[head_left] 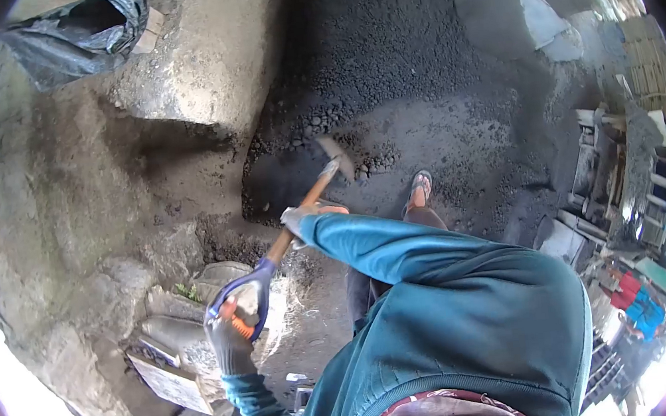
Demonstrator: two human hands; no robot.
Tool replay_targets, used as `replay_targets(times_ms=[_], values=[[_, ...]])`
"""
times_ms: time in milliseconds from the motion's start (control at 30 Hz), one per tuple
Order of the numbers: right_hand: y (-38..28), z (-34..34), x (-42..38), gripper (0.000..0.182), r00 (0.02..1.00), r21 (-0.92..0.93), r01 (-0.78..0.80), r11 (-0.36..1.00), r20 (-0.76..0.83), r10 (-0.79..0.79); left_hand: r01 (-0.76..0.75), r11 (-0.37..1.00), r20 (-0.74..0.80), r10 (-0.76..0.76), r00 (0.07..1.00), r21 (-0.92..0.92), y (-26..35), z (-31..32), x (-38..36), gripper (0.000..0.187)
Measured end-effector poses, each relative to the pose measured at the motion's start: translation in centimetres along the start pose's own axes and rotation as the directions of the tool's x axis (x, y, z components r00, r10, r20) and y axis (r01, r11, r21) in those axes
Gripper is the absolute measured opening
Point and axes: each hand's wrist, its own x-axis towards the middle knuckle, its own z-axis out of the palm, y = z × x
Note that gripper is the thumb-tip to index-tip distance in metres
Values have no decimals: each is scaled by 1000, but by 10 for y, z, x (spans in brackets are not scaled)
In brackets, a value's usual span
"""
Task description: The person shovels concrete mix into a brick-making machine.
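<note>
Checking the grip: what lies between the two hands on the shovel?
In the head view, only bare wooden shaft runs between the left hand and right hand.

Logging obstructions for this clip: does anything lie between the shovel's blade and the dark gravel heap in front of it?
Nothing visible does. The wooden-shafted shovel with the blue D-handle is gripped by the gloved left hand at the handle and the gloved right hand on the shaft; its metal blade sits right at the loose dark gravel heap.

Wooden-shafted shovel [291, 226], blue D-handle, blade over dark gravel.
</note>
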Motion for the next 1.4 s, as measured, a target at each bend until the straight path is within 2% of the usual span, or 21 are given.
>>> replay_targets(times_ms=[67,133,200,267,300,367,400,433,467,533,600,700,867,1000,1067,1167,1200,1233,1267,1300,1400], values=[[21,8,3,29,972,99,74,992,214,-94,39,997,-159,-49,986,-69,18,10,-46,12],[42,34,9,26,965,123,142,982,204,-165,-53,996,-64,48,997,-78,33,26,-94,14],[51,30,2,31,981,264,98,960,139,-139,-105,991,7,106,994,-83,27,30,-114,23],[47,2,-20,36,964,175,260,950,17,-267,-125,978,141,149,979,-169,1,21,-113,28],[30,-28,-42,35,975,169,214,962,28,-221,-101,978,241,144,960,-183,-12,17,-104,27],[15,-69,-28,30,951,184,300,936,-133,-278,-13,948,160,67,985,-318,-62,37,-72,23],[3,-104,-14,38,945,61,323,944,-63,-320,5,966,261,65,963,-259,-84,50,-52,18],[0,-119,32,43,852,-163,360,918,-344,-395,206,905,267,-108,958,-373,-106,75,-29,12],[-16,-141,64,45,935,-15,179,984,-307,-175,234,891,258,-138,956,-389,-102,110,-19,11],[-43,-159,107,40,964,-11,59,998,-258,-59,264,882,293,-153,944,-391,-108,149,18,11],[-59,-131,134,35,980,-242,66,968,-166,-109,245,850,346,-80,935,-465,-111,135,41,11],[-36,-25,105,27,953,-393,185,901,-154,-263,161,843,123,-114,986,-514,-102,48,36,14],[14,121,46,31,991,-212,124,969,78,-110,25,909,-77,-62,995,-417,-56,-61,-35,16],[62,142,32,34,987,70,94,993,121,-101,-172,947,-147,136,980,-271,-26,-68,-97,22],[73,114,25,36,989,139,125,982,60,-134,-122,968,111,150,982,-221,-23,-80,-99,20],[81,-1,34,41,948,125,271,955,-207,-242,-72,989,132,89,987,-128,-58,-25,-77,13],[84,-51,45,43,909,105,321,941,-315,-274,-118,993,314,112,943,3,-89,-15,-55,14],[85,-105,60,45,853,85,368,926,-427,-300,-141,982,345,89,934,127,-122,13,-33,12],[81,-160,73,47,783,46,412,910,-528,-328,55,998,322,-54,945,8,-137,68,-32,10],[75,-215,85,49,728,47,426,904,-611,-312,353,917,522,-211,826,-187,-158,113,-16,10],[48,-359,136,47,674,55,344,937,-710,-205,487,819,679,-173,713,-304,-195,263,-3,10]])
